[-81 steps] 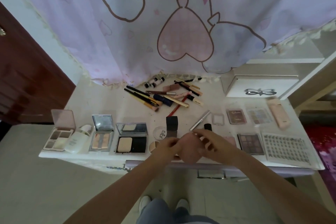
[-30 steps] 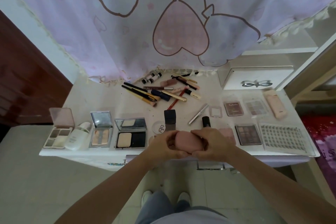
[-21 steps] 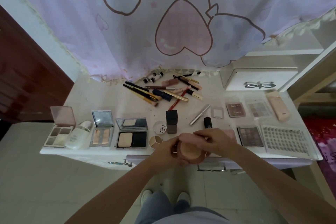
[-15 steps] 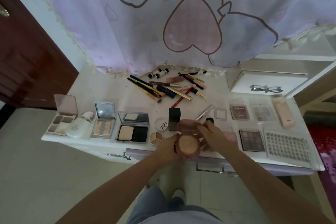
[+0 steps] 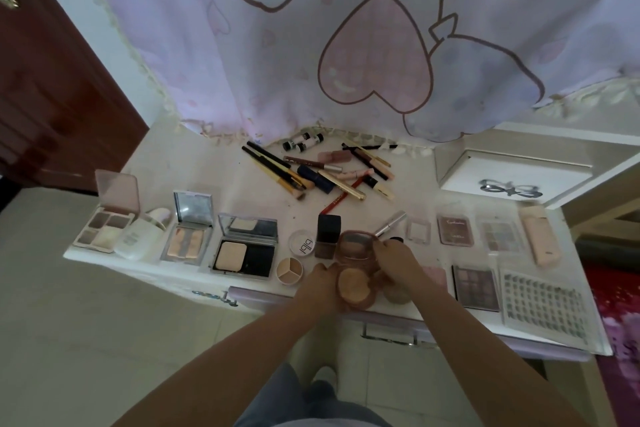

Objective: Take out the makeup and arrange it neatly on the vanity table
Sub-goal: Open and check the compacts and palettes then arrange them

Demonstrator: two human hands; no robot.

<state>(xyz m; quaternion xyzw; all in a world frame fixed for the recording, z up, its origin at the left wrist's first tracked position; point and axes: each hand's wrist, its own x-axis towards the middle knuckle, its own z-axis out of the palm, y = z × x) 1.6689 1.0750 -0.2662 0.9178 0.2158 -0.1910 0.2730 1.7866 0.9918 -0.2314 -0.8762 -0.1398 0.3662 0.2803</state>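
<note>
A round pink compact (image 5: 354, 284) stands open at the front edge of the white vanity table (image 5: 214, 191), its beige powder pan facing up and its mirrored lid raised behind. My left hand (image 5: 320, 282) grips the base from the left. My right hand (image 5: 396, 262) pinches the right rim of the lid. To the left lie open square compacts (image 5: 244, 248), a white bottle (image 5: 140, 236) and two small round pots (image 5: 290, 270). Eyeshadow palettes (image 5: 475, 286) lie to the right.
A loose pile of pencils, brushes and lipsticks (image 5: 322, 172) lies at the back under a pink patterned curtain (image 5: 346, 45). A white drawer box (image 5: 512, 177) stands back right. A grid sheet (image 5: 543, 305) lies at the right front, above a drawer handle (image 5: 388, 338). A brown door (image 5: 45, 80) is left.
The pink compact was shut between both hands; my right hand has lifted its lid, and it now stands open with the powder showing. The camera has drifted closer and a little left.
</note>
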